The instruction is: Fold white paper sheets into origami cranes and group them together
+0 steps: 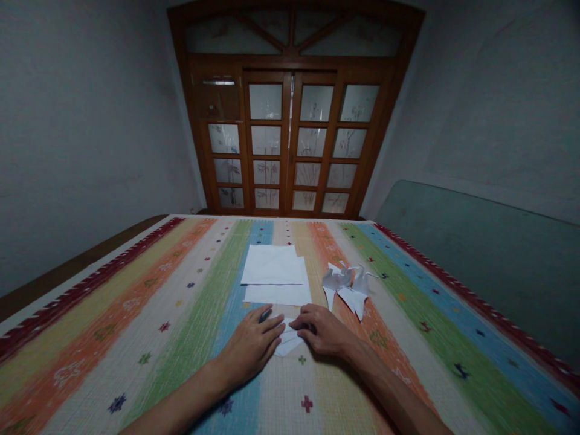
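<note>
A small piece of white folded paper [288,344] lies on the striped tablecloth, with crease lines across it. My left hand [254,341] rests on its left side, fingers together and pressing the paper. Close to the left thumb shows a small dark thing [265,315] that I cannot make out. My right hand [324,329] is curled at the paper's upper right, its fingertips pinching the edge. Part of the paper is hidden under both hands. Just beyond them lie flat white paper sheets [270,264], overlapping. Several folded paper cranes [353,297] sit together beyond my right hand.
The table wears a colourful striped tablecloth [181,326]. Along its right side stands a pale green board or panel [480,254] against the wall. Wooden doors with glass panes [290,139] close off the far end, and a plain wall [90,121] runs along the left.
</note>
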{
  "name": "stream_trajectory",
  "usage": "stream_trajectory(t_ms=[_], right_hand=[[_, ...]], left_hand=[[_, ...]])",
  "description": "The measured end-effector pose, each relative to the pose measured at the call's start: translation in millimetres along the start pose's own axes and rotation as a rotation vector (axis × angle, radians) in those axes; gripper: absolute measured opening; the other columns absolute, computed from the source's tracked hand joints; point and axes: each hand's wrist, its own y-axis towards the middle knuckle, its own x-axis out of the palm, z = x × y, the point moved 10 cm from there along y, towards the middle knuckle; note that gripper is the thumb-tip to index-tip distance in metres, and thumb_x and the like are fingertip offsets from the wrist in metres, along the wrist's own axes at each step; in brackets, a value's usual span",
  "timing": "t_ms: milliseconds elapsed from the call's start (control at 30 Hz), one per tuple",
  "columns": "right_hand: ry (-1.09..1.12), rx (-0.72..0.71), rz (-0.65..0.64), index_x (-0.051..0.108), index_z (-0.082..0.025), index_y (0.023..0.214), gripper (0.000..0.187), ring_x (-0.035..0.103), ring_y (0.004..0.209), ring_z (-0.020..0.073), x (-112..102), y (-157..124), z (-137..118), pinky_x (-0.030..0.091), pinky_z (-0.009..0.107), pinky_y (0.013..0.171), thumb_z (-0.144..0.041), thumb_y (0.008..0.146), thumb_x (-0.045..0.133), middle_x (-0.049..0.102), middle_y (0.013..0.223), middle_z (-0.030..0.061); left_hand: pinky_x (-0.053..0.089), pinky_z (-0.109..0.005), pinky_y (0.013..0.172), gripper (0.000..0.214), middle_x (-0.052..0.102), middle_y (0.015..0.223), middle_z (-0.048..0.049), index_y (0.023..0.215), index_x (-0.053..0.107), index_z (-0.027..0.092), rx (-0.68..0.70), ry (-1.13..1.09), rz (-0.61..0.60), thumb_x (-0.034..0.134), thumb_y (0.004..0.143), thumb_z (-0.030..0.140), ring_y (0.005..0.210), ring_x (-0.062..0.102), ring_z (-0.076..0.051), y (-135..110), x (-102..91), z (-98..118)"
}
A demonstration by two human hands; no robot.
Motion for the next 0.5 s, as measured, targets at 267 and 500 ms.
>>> stream_trajectory(t_ms=[267,500], right_hand=[[0.035,0.022,0.007,0.08,-0.022,0.098,0.024,0.063,0.087,0.0194,1,1,6,0.047,0.029,0.08,-0.008,0.081,0.071,0.068,0.09,0.0053],[-0.004,-0.058,0.04,0.079,-0.023,0.099,0.023,0.061,0.091,0.0191,0,-1,-2,0.048,0.029,0.081,-0.01,0.084,0.067,0.064,0.096,0.0052]], left_hand=[[0.051,-0.049,0.107,0.037,0.064,0.138,-0.0121,0.136,0.058,0.018,0.069,0.013,-0.054,0.052,0.1,0.016,0.136,0.052,-0.029,-3,13.8,0],[0.048,-0.042,0.111,0.05,0.059,0.144,-0.0099,0.146,0.046,0.024,0.122,-0.071,-0.167,0.045,0.099,0.008,0.138,0.05,-0.024,-5,12.8,10]])
